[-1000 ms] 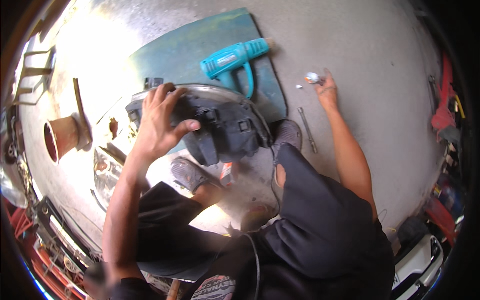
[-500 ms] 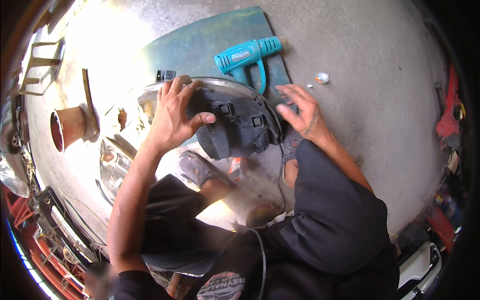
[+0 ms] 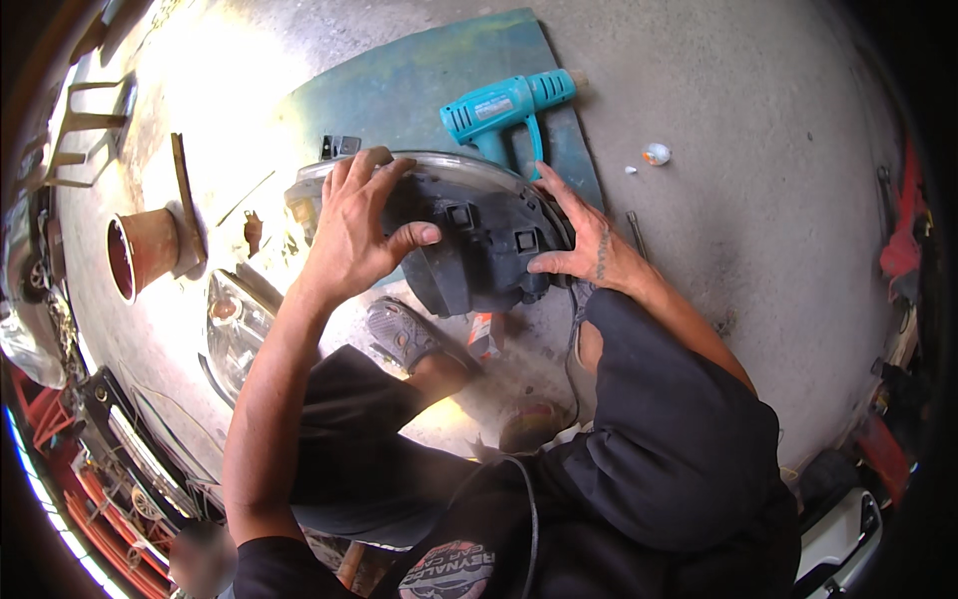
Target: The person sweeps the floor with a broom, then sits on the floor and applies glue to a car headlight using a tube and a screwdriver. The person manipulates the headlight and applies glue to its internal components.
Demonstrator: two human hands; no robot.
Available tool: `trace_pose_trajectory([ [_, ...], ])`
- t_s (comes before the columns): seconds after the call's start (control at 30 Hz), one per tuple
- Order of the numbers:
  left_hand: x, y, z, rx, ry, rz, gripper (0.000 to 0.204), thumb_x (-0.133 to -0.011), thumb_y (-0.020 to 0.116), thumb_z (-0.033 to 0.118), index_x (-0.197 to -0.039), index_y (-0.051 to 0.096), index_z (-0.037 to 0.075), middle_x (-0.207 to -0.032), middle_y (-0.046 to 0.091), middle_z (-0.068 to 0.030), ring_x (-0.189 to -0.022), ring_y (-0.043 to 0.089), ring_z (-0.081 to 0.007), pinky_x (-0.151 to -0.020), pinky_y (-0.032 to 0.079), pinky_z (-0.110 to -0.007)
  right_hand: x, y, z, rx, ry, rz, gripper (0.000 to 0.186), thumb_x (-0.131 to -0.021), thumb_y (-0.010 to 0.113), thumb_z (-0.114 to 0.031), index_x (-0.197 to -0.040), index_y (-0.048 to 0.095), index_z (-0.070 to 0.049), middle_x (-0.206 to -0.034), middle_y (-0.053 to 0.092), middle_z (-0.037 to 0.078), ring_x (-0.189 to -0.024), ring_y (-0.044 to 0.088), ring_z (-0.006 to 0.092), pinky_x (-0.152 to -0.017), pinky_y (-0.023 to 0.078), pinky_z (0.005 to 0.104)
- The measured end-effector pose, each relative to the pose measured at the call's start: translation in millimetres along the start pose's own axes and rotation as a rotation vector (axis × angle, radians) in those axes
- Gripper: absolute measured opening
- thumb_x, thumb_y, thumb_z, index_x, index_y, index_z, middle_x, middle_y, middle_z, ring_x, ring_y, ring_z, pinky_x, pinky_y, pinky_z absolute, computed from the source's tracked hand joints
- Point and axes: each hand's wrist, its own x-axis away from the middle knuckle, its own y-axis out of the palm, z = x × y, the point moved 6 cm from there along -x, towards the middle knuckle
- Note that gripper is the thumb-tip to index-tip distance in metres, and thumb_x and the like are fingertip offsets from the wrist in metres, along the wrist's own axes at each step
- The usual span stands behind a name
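Note:
A black plastic headlamp housing (image 3: 454, 260) with a silvery rim sits in front of my legs. My left hand (image 3: 354, 220) grips its upper left, fingers over the rim and thumb on the black back. My right hand (image 3: 589, 240) holds the right end, thumb against the plastic and index finger along the rim. Just beyond the housing, a turquoise heat gun (image 3: 489, 115) lies on a curved grey-green panel (image 3: 359, 100). A small white-and-orange item (image 3: 657, 155) lies on the floor to the right, beside a tiny white piece (image 3: 630, 170).
A rusty bucket (image 3: 145, 255) and a long bar (image 3: 187, 190) are at the left, near a clear lamp part (image 3: 228, 334). A metal tool (image 3: 635, 230) lies behind my right hand. Red equipment (image 3: 903, 250) lines the right edge, and car parts (image 3: 120, 429) clutter the lower left.
My right hand has let go of the white-and-orange item, leaving it on the floor, and has moved left onto the housing. My left hand stays on the housing.

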Motion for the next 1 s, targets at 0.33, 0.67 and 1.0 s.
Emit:
trace_pose_trajectory([
  [0.33, -1.8, -1.5, 2.7, 0.008, -0.002, 0.005, 0.094, -0.083, 0.076, 0.073, -0.141, 0.063, 0.0, -0.141, 0.056, -0.0221, -0.132, 0.05, -0.0445, -0.115, 0.04, -0.055, 16.3, 27.0, 61.6, -0.066, 0.081, 0.042, 0.136, -0.071, 0.099, -0.036, -0.174, 0.013, -0.014, -0.167, 0.043, 0.025, -0.156, 0.04, 0.0419, -0.128, 0.034, 0.0469],
  [0.67, -2.3, 1.4, 3.6, -0.003, -0.001, -0.001, 0.096, -0.082, 0.075, 0.075, -0.141, 0.063, 0.0, -0.142, 0.055, -0.023, -0.135, 0.049, -0.0446, -0.117, 0.038, -0.056, 18.4, 31.5, 72.7, -0.102, 0.132, 0.05, 0.139, -0.067, 0.099, -0.043, -0.174, 0.015, -0.014, -0.167, 0.043, 0.025, -0.157, 0.04, 0.041, -0.128, 0.035, 0.0466],
  [1.0, -0.9, -0.4, 3.2, 0.02, -0.009, 0.005, 0.098, -0.081, 0.075, 0.076, -0.138, 0.064, -0.003, -0.135, 0.057, -0.0201, -0.129, 0.051, -0.0429, -0.115, 0.039, -0.054, 15.0, 29.1, 61.5, -0.088, 0.122, -0.002, 0.133, -0.072, 0.096, -0.04, -0.173, 0.015, -0.009, -0.171, 0.035, 0.027, -0.159, 0.035, 0.0418, -0.129, 0.033, 0.0474],
])
